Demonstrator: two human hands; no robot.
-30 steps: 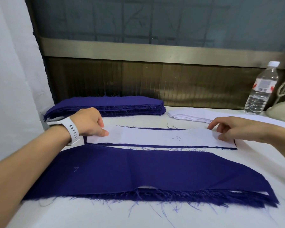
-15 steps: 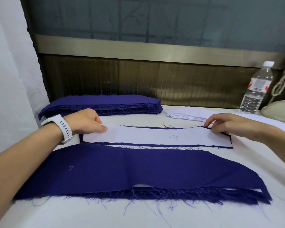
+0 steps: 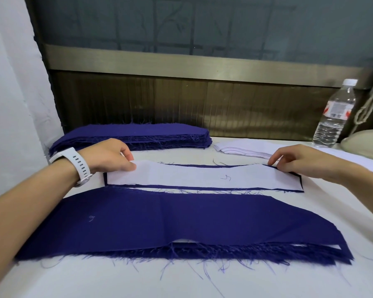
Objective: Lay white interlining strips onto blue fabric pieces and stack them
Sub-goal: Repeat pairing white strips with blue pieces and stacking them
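A white interlining strip (image 3: 202, 176) lies along a blue fabric piece (image 3: 202, 187) in the middle of the table; only the blue edges show around it. My left hand (image 3: 110, 157) pinches the strip's left end, slightly lifted. My right hand (image 3: 297, 158) pinches its right end with curled fingers. In front lies a stack of finished blue pieces (image 3: 170, 222) with white showing at the frayed near edge. At the back left sits a pile of blue fabric pieces (image 3: 138, 134), and beside it a pile of white strips (image 3: 243, 148).
A water bottle (image 3: 335, 117) stands at the back right beside a beige object (image 3: 366, 140) with a cord. A dark wood panel (image 3: 181, 100) backs the white table (image 3: 116, 278). A white wall (image 3: 13, 93) closes the left side.
Both hands shifted the white strip slightly on the blue piece; its left end is now a little raised. The camera view moved closer and to the left.
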